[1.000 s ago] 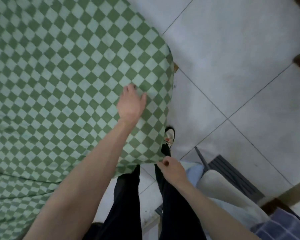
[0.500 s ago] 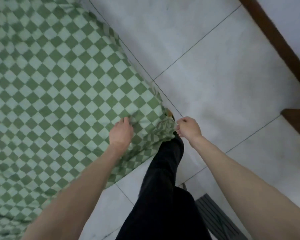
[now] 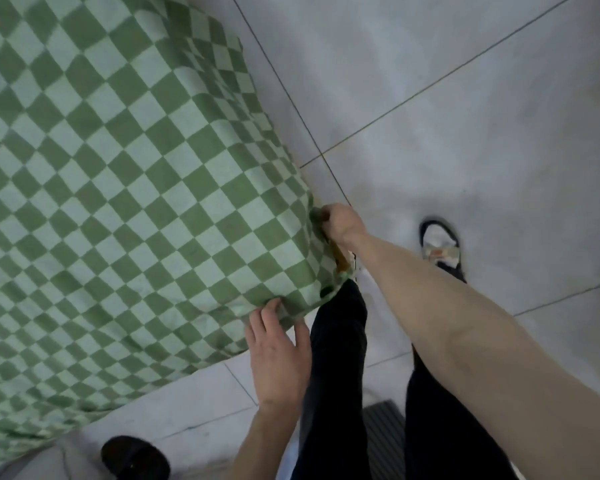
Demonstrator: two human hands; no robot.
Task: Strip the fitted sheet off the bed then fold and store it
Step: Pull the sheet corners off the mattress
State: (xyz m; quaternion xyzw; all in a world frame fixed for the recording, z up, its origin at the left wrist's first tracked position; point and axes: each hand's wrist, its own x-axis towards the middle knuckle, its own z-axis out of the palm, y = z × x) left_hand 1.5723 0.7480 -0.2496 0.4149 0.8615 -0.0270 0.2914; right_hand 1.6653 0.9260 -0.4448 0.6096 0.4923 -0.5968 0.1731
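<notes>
A green-and-pale-green checkered fitted sheet (image 3: 125,188) covers the bed and fills the left side of the view, its rounded corner reaching the middle of the frame above a floor of pale grey tiles (image 3: 447,109). The right hand (image 3: 342,225) is at the sheet's corner edge, fingers (image 3: 326,213) curled tightly around a bunch of the fabric there; a sliver of brown wood (image 3: 342,259), probably the bed frame, shows just below that hand, beside the sheet. The left hand (image 3: 278,355) sits at the lower edge of the same corner, its fingertips touching the hem; the fingers look fairly straight and slightly spread, though whether any tuck under the cloth cannot be told from this angle. The sheet wrinkles a little toward the corner between the two hands. Just right of the corner stand the person's legs in black trousers (image 3: 340,358), and farther right of the sheet a foot in a white-and-black sandal (image 3: 440,247) rests on the tiles. Below the sheet's lower edge lies a black rounded shoe (image 3: 136,457), and a dark ribbed mat (image 3: 385,434) shows between the legs.
</notes>
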